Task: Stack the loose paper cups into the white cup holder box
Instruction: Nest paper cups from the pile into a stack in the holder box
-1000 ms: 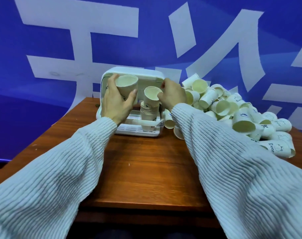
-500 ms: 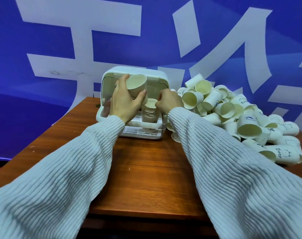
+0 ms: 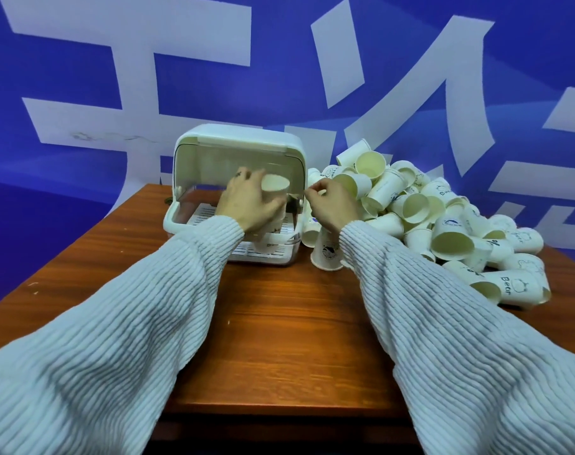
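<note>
The white cup holder box [image 3: 194, 149] stands open-fronted at the far middle of the wooden table. My left hand [image 3: 246, 201] grips a paper cup [image 3: 275, 184] upright inside the box, on top of a stack of cups [image 3: 269, 242] whose lower part shows below my wrist. My right hand [image 3: 332, 206] hovers just right of the box with fingers loosely curled, holding nothing. A large heap of loose paper cups [image 3: 420, 208] lies to its right.
One cup [image 3: 326, 254] stands upside down beside the box's right front corner. The wooden table [image 3: 279, 323] stretches toward me. A blue wall with white lettering rises behind the table.
My left hand has lowered its cup onto the stack inside the box. My right hand has let go of the stack and drawn out to the right.
</note>
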{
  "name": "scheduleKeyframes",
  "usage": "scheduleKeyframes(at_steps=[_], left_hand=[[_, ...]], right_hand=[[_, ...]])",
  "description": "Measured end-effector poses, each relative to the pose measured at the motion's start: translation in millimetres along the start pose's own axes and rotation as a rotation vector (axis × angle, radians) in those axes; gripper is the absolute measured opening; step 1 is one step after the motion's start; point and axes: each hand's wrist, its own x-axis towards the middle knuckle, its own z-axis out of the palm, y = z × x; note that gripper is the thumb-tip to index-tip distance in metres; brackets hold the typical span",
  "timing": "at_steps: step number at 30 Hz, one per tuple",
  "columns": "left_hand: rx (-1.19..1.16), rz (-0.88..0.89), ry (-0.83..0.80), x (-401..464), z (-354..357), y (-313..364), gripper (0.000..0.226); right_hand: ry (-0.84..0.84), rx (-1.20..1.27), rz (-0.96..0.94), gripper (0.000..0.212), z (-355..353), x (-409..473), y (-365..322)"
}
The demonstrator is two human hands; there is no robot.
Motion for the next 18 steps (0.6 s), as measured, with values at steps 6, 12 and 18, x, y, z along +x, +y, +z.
scheduleKeyframes(at_steps=[6, 12, 18], left_hand=[[0.29, -0.036, -0.161, -8.6, 16.8, 1.1, 0.103], [0.204, 0.505, 0.039, -31.4, 42.3, 53.5, 0.06], [0.314, 0.468, -0.222, -35.7, 80.2, 90.4, 0.068]], right_hand=[[0.024, -0.132, 0.016, 0.023, -37.3, -13.4, 30.1], [0.049, -0.305, 0.046, 0.02, -89.6, -35.4, 63.7], [-0.33, -0.55, 0.098, 0.068, -123.4, -48.7, 95.6]])
